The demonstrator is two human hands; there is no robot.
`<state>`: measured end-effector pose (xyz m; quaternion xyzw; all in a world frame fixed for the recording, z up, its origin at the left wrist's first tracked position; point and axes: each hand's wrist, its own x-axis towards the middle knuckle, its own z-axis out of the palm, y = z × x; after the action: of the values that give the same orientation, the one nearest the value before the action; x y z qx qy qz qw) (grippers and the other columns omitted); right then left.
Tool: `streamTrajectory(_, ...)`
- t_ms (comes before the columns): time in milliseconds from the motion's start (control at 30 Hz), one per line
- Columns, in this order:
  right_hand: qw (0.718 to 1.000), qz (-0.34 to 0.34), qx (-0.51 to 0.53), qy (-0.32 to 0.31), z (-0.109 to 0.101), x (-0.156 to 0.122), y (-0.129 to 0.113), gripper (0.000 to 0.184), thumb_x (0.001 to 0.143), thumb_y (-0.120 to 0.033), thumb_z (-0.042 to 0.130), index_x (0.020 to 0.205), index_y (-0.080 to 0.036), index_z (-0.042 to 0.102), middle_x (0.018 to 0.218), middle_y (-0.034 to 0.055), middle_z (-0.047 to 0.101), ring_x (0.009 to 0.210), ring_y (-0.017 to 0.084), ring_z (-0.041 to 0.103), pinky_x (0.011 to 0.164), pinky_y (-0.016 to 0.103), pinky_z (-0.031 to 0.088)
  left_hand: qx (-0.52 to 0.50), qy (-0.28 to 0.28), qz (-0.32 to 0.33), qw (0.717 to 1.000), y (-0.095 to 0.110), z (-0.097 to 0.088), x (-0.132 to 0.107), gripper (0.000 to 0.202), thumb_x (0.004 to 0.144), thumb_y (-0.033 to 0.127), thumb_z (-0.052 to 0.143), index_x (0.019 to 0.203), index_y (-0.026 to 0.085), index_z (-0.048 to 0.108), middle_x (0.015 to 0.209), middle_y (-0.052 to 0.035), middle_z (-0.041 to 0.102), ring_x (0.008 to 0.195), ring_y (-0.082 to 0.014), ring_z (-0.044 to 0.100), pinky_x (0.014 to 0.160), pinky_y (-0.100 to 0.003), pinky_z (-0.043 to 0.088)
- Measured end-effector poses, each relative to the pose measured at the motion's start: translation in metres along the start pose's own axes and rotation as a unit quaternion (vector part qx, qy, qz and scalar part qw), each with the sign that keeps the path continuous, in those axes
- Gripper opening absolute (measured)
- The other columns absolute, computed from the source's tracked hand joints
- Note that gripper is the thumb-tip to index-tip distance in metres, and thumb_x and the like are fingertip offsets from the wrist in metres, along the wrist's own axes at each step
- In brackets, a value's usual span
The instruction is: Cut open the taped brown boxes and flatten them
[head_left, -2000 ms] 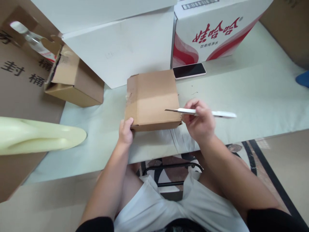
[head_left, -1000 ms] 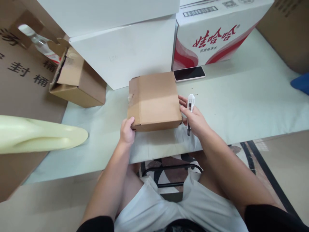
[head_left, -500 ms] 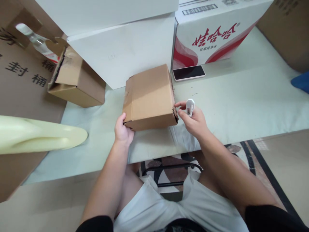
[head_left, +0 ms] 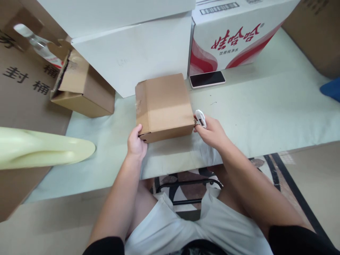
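A small brown cardboard box [head_left: 170,104] is held slightly tilted over the pale green tabletop. My left hand [head_left: 136,143] grips its near left corner, thumb on top and fingers underneath. At the near right corner, my right hand [head_left: 209,131] is closed around a small white box cutter [head_left: 200,118], whose handle points up out of the fist. My right fingertips touch the box's right edge. Whether a blade is out is hidden.
Behind the box stand a large white carton [head_left: 132,56] and a red-and-white water carton [head_left: 225,46]. A phone [head_left: 207,79] lies before them. To the left are an opened cardboard box [head_left: 87,86], a clear bottle [head_left: 39,46] and a pale yellow rounded object [head_left: 47,148].
My right hand has moved left onto the box's right edge, and the box cutter has tilted left. The box has turned a little, its torn right side now less visible.
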<state>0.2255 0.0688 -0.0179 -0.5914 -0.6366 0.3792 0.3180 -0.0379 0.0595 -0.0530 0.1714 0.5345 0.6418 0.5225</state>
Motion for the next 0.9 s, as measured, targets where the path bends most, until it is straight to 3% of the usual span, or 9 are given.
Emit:
streamTrajectory(233, 0.998, -0.028, -0.047, -0.016, -0.0017, 0.0011, -0.0022, 0.013, 0.077, -0.023, 0.048, 0.083, -0.023, 0.060, 0.077, 0.0027, 0.067, 0.072, 0.021, 0.059, 0.068, 0.034, 0.044, 0.002, 0.003, 0.017, 1.000, -0.0021, 0.0014, 0.0005, 0.037, 0.057, 0.045, 0.079, 0.080, 0.016, 0.075, 0.087, -0.0058, 0.077, 0.086, -0.0238, 0.073, 0.076, -0.031, 0.055)
streamTrajectory(500, 0.996, 0.020, -0.073, -0.049, 0.0008, -0.0011, -0.0015, 0.045, 0.080, -0.025, 0.049, 0.122, -0.027, 0.066, 0.104, 0.0077, 0.074, 0.090, 0.029, 0.066, 0.079, 0.042, 0.049, 0.001, 0.006, 0.016, 1.000, -0.0019, 0.0004, 0.0007, 0.036, 0.053, 0.045, 0.082, 0.073, 0.016, 0.073, 0.085, -0.0044, 0.077, 0.076, -0.0181, 0.070, 0.069, -0.026, 0.052)
streamTrajectory(733, 0.998, -0.006, -0.045, -0.040, 0.0007, -0.0009, -0.0034, 0.023, 0.080, -0.026, 0.046, 0.094, -0.023, 0.064, 0.084, 0.0029, 0.066, 0.079, 0.022, 0.058, 0.076, 0.036, 0.044, 0.003, -0.009, 0.013, 1.000, -0.0011, 0.0011, -0.0009, 0.039, 0.057, 0.047, 0.079, 0.081, 0.017, 0.073, 0.089, -0.0054, 0.076, 0.088, -0.0231, 0.072, 0.076, -0.030, 0.053)
streamTrajectory(900, 0.997, 0.001, -0.011, -0.080, 0.0009, -0.0002, 0.0016, 0.013, 0.077, -0.025, 0.048, 0.085, -0.023, 0.057, 0.076, -0.0007, 0.059, 0.074, 0.018, 0.052, 0.073, 0.031, 0.039, -0.006, 0.017, 0.022, 1.000, -0.0014, 0.0032, -0.0009, 0.036, 0.054, 0.045, 0.080, 0.076, 0.017, 0.072, 0.086, -0.0040, 0.075, 0.082, -0.0189, 0.070, 0.074, -0.028, 0.052)
